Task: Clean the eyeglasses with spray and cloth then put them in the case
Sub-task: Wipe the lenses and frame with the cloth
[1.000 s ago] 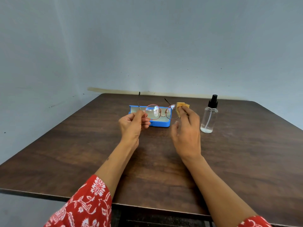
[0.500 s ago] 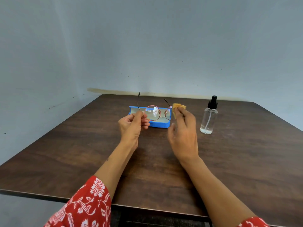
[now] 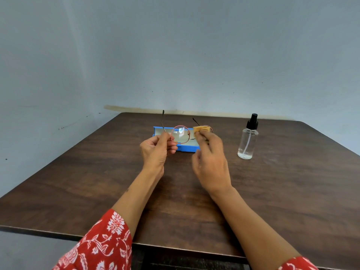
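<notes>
Round thin-rimmed eyeglasses (image 3: 180,134) are held up above the table with their temples pointing away from me. My left hand (image 3: 156,150) pinches the frame at its left hinge. My right hand (image 3: 209,160) presses a small yellow cloth (image 3: 201,129) against the right lens, which the cloth mostly hides. Behind the glasses lies an open blue case (image 3: 187,148) on the dark wooden table (image 3: 282,191). A clear spray bottle (image 3: 248,138) with a black nozzle stands upright to the right, apart from both hands.
The table sits in a corner of grey-blue walls, its far edge close to the back wall. Its near edge runs under my forearms, which wear red patterned sleeves.
My right hand with the cloth has shifted left across the right lens. The left hand and the glasses have stayed nearly still.
</notes>
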